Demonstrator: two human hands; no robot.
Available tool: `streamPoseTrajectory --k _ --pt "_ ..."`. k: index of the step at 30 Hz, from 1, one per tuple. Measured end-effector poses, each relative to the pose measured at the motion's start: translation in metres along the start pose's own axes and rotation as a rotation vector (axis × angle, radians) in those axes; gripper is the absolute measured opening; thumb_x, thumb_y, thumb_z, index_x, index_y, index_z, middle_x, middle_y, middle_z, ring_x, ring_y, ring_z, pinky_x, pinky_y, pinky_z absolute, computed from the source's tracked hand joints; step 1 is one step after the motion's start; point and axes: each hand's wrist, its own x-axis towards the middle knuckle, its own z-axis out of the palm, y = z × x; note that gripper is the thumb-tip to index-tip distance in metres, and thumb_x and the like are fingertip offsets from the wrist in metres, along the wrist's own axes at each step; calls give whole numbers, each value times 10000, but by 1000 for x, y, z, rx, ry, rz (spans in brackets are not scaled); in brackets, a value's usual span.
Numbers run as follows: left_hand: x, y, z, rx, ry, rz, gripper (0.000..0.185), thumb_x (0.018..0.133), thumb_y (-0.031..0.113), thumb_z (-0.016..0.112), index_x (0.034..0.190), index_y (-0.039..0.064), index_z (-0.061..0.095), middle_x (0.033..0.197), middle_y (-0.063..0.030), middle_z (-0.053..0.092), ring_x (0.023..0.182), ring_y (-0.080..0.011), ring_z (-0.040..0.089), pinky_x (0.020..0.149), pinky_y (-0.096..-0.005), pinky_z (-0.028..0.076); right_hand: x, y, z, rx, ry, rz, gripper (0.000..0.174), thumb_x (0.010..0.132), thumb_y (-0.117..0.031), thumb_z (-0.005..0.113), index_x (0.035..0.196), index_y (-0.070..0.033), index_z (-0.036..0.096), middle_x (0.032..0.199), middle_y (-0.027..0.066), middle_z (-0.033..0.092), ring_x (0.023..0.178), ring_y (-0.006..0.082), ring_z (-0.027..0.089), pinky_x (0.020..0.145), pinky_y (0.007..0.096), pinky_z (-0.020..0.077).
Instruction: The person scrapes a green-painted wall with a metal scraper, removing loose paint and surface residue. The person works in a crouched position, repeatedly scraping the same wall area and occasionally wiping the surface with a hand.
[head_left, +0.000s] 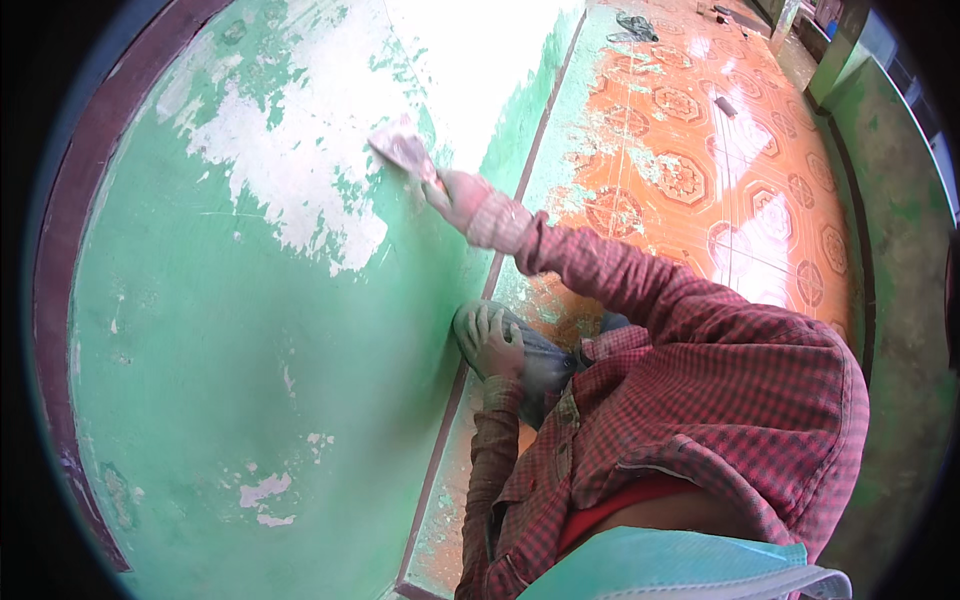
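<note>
My right hand (459, 199) grips the handle of a paint scraper (405, 144), stretched out towards the upper middle of the view. Its wide blade lies at or very near a green painted wall (225, 337), beside a large pale patch (300, 180) where the paint is gone. Whether the blade's edge touches the wall is hard to tell. My left hand (495, 341) rests on my bent knee (469, 315) in dark trousers, close to the wall, with fingers spread and nothing held.
Paint flakes (559, 191) litter the patterned orange tile floor (679, 176) along the wall's foot. Farther off lie a dark crumpled plastic bag (636, 27) and a small block-like object (726, 106). A low green wall (900, 225) runs along the right. Brown trim (56, 247) borders the left.
</note>
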Motion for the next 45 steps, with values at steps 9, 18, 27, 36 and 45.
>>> streamPoseTrajectory --k 9,18,27,36,45 --pt "4 -3 1 -41 -10 -21 381 832 289 595 1177 132 636 1382 -97 490 1352 -325 345 1134 -527 212 43 -48 -48 113 -52 55 453 967 -361 390 995 22 630 807 244 650 794 375 662 749 450 518" --pt "6 1 2 -87 24 26 361 836 274 599 1161 123 639 1366 -110 501 1333 -340 365 1127 -523 223 80 -48 -78 99 67 48 435 936 -343 450 972 46 641 705 176 656 619 257 657 577 382 528" --pt "3 -20 3 -104 43 113 369 801 278 629 1125 102 652 1321 -110 532 1302 -358 393 1095 -550 271 76 -45 -80 109 75 -75 516 966 -373 357 857 53 628 743 242 641 696 378 640 710 496 491" --pt "5 -4 11 -76 32 95 366 830 266 610 1158 108 644 1349 -126 513 1311 -371 381 1110 -540 248 20 -4 -1 108 67 107 562 965 -455 337 945 5 658 837 248 667 833 422 654 789 477 507" --pt "17 6 -6 70 -133 -15 391 842 317 585 1177 122 638 1373 -109 499 1354 -330 349 1133 -531 206 -27 12 34 58 259 -253 425 948 -363 448 973 35 594 783 252 629 743 394 641 702 447 498"
